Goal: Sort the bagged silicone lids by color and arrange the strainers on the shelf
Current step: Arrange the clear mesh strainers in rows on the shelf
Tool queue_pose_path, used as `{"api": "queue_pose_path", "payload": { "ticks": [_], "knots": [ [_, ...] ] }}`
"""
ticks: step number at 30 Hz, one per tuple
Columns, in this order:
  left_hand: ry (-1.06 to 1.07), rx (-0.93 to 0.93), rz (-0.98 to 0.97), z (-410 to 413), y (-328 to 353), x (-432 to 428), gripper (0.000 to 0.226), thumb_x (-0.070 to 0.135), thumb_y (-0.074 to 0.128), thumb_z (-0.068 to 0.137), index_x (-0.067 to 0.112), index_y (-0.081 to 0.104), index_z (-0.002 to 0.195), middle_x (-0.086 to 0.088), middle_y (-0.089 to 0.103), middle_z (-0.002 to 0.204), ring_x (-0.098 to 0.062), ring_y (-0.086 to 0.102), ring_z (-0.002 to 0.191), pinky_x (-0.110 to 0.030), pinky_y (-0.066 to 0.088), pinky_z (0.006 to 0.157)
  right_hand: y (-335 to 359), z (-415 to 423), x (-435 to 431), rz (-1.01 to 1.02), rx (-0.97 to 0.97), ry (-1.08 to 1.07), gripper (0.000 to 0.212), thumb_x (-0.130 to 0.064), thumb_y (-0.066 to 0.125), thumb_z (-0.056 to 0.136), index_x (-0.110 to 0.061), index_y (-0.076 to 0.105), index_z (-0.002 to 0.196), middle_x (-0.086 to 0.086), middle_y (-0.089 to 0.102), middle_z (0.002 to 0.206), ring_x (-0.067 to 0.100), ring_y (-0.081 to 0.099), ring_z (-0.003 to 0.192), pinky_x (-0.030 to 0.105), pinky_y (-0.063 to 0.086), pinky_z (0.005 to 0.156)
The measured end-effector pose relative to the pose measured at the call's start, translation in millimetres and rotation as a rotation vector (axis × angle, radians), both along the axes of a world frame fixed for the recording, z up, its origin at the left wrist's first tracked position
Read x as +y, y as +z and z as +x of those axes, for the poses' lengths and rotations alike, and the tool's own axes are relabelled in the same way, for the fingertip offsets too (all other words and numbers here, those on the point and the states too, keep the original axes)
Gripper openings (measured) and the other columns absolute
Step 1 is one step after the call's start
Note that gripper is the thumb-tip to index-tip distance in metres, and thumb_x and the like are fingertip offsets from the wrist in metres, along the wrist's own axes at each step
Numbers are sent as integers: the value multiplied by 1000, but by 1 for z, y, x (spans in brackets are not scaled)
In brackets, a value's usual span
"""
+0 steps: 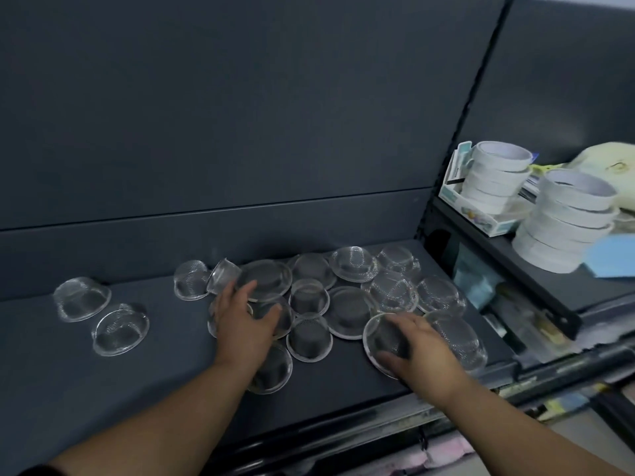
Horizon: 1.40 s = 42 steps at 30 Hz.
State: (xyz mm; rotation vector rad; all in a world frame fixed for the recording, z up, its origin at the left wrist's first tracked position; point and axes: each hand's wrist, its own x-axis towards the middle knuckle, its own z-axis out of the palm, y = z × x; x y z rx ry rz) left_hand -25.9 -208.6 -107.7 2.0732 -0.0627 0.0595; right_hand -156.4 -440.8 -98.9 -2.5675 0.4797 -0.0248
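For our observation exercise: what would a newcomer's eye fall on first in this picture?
A jumble of mesh strainers crowds the middle of the dark shelf. The left hand rests on the pile's centre; the right hand grips the front strainer at its right. Stacks of white rings stand on the next shelf, right.

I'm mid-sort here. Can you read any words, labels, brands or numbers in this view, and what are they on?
No text here can be read.
Printed card box on the right-hand shelf: coloured print, too blurred to read.
Yellow tags on the front shelf rail: too small and blurred to read.
Mesh strainers: no markings visible.
Stacks of white rolls: no markings visible.
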Motion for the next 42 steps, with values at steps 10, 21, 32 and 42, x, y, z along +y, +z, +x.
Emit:
{"api": "queue_pose_path", "payload": {
  "ticks": [10, 21, 32, 42],
  "knots": [
    [-42, -87, 95, -16, 8, 37, 46, 25, 68, 85, 22, 56, 130, 7, 31, 152, -11, 33, 138, -21, 23, 111, 33, 48, 36, 42, -245, -6, 56, -34, 71, 80, -22, 51, 131, -4, 48, 129, 15, 48, 117, 18, 32, 89],
    [32, -138, 280, 4, 14, 143, 49, 20, 68, 85, 19, 54, 132, 0, 33, 151, -15, 31, 139, -18, 20, 111, 33, 115, 83, -48, -218, 3, 38, -20, 59, 90, -8, 57, 126, 13, 59, 127, 30, 52, 118, 35, 38, 103],
    [113, -18, 432, 78, 15, 239, 65, 32, 63, 88, 20, 35, 146, -6, 17, 158, -27, 14, 145, -34, 15, 119, 33, 145, 261, -56, -225, 511, 49, -39, 61, 88, -25, 51, 133, -5, 40, 144, 14, 39, 131, 24, 30, 110],
    [-87, 37, 465, 113, -1, 269, 63, 30, 64, 88, 23, 34, 144, -6, 26, 153, -26, 33, 135, -26, 26, 109, 6, 183, 324, -43, 82, 611, 69, -38, 63, 86, -36, 27, 145, 1, 12, 159, 24, 23, 143, 34, 26, 116]
  ]
}}
